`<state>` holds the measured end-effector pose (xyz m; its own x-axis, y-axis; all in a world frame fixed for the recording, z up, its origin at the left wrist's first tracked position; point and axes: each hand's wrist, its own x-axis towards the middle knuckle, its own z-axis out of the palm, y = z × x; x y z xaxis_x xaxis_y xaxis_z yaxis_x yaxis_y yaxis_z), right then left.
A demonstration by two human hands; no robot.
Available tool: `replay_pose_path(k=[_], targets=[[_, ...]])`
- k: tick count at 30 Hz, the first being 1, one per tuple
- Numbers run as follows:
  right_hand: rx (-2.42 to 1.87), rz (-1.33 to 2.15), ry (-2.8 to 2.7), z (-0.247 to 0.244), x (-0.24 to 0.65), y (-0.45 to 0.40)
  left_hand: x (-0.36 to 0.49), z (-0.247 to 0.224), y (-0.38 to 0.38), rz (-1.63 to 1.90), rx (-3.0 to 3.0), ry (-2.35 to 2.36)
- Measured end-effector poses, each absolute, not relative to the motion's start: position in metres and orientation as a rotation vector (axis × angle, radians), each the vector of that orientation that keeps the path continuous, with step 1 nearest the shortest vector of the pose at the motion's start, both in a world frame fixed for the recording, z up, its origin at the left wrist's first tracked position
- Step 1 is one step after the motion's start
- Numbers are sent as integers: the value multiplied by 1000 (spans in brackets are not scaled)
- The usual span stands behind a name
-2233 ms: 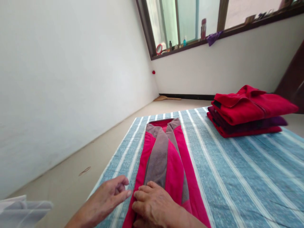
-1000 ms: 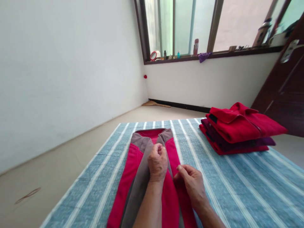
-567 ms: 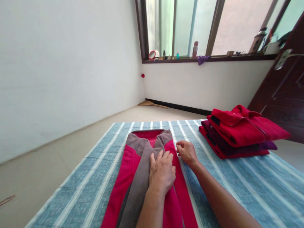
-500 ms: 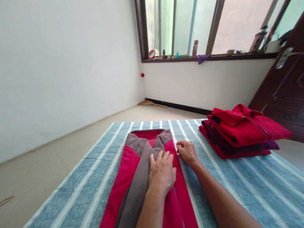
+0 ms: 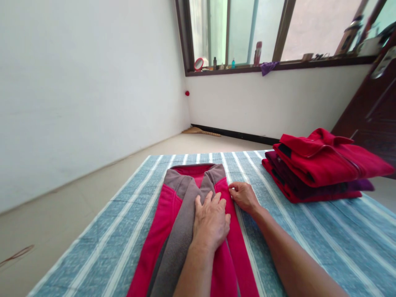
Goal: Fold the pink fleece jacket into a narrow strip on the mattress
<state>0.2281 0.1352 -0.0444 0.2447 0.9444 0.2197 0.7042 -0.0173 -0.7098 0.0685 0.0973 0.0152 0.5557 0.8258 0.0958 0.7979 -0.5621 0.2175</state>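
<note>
A pink and grey fleece jacket lies folded lengthwise, its grey collar at the far end and its lower part cut off by the bottom of the view. My left hand rests flat on the upper front, fingers spread over the grey and pink cloth. At the jacket's right edge, below the collar, my right hand has its fingers curled, thumb and fingertips pinched on the edge of the cloth.
The jacket lies on a blue and white striped bed cover. To the right is a stack of folded red and purple clothes. Beyond stand a dark red door and a windowsill with small items.
The view has shifted slightly, so the clothes stack sits farther right. My right hand's fingertips have come against the jacket's edge; my left hand stays on the jacket.
</note>
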Motion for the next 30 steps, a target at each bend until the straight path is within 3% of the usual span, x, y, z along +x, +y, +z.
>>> replay_pose_path(k=[13,30], targets=[[-2008,213,-1666,-36,218,134,67,17,95,261,2685,1411],[-1894,258,-1647,-45,230,135,68,18,96,242,2682,1409]])
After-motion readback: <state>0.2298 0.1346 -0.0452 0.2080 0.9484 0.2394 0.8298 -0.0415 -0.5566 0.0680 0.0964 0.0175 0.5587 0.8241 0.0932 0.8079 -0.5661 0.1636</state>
